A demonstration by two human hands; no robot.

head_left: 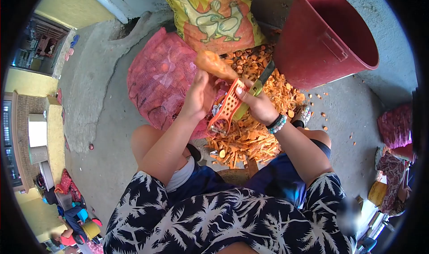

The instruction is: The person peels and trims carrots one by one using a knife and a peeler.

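A peeled carrot (216, 66), blurred by motion, is just above my left hand (196, 96), its lower end reaching the top of the peeler. The fingers of my left hand look stretched out beside the carrot; whether they touch it is unclear. My right hand (260, 103) is closed around an orange peeler (229, 105) with a perforated handle, together with a knife (255, 89) that has a green handle and dark blade. Beneath both hands spreads a heap of orange peelings and cut ends (263, 135). A pink mesh sack (156, 77) of carrots lies to the left.
A tall red bin (308, 39) stands at the right of the heap. Behind the heap is a yellow sack printed with chickens (214, 19). Another mesh sack (395, 125) is at far right. A person in red (67, 238) appears at lower left.
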